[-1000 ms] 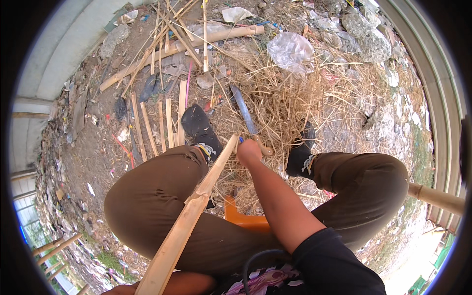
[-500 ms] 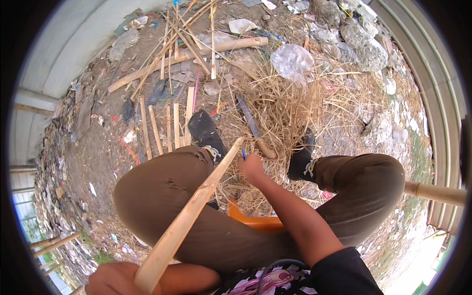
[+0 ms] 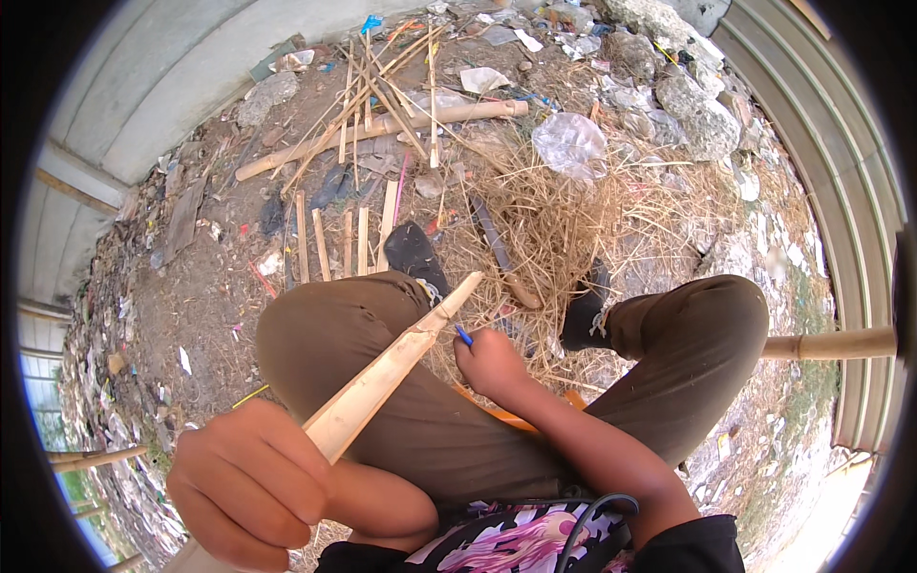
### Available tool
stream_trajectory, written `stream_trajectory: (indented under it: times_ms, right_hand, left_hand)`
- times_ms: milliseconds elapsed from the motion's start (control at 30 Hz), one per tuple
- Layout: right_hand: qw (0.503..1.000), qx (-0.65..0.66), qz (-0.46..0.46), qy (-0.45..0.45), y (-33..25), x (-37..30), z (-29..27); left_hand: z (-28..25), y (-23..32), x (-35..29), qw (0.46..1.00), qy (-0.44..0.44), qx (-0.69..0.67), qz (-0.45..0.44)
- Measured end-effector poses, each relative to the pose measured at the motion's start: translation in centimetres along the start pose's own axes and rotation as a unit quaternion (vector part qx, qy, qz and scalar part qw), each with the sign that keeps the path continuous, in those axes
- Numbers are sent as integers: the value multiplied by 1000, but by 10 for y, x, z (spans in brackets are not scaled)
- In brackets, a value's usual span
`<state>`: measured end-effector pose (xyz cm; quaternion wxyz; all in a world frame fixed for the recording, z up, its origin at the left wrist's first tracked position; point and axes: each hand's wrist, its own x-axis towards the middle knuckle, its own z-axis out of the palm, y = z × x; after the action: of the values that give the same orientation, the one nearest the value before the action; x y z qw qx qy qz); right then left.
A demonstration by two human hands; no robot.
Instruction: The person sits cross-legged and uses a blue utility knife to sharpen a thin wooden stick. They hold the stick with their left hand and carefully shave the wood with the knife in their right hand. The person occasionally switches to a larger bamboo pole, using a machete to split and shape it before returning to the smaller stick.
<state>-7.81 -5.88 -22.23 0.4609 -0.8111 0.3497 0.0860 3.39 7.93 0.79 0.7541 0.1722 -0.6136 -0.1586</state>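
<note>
My left hand (image 3: 250, 477) is closed around a split bamboo strip (image 3: 373, 382), pale and tapering, which slants up and away across my left thigh. Its narrow tip lies past my knee, and its near end shows below the fist. My right hand (image 3: 492, 365) is closed just right of the strip's far part, on a blue-ended tool (image 3: 464, 335). Only the blue end shows; the rest is hidden, so its kind is unclear. Beyond, between my feet, a large dark-bladed knife (image 3: 492, 237) with a curved wooden handle lies on straw.
Several short bamboo strips (image 3: 321, 244) lie beyond my left knee. Farther off, a thick bamboo pole (image 3: 382, 126) lies under crossed thin sticks. Dry straw (image 3: 573, 220), a clear plastic bag (image 3: 570, 145) and concrete rubble (image 3: 702, 115) cover the right. Part of an orange seat (image 3: 511, 418) shows beneath me.
My left hand has moved forward along with the strip, and more of the fist shows. My right hand has drawn back toward me along the strip. The view has shifted slightly.
</note>
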Motion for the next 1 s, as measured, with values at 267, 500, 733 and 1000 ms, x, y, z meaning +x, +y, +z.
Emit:
stream_trajectory:
  times_ms: [267, 500, 733, 1000]
  right_hand:
    - [998, -33, 43, 9, -7, 5, 1]
    - [998, -36, 29, 49, -3, 8, 10]
    - [996, -44, 60, 52, 3, 22, 9]
    - [991, -33, 114, 58, 24, 41, 16]
  left_hand:
    - [6, 3, -2, 1000, 10, 14, -11]
    - [15, 5, -8, 994, 86, 72, 2]
    - [21, 1, -6, 992, 95, 88, -4]
    - [20, 1, -5, 993, 52, 104, -16]
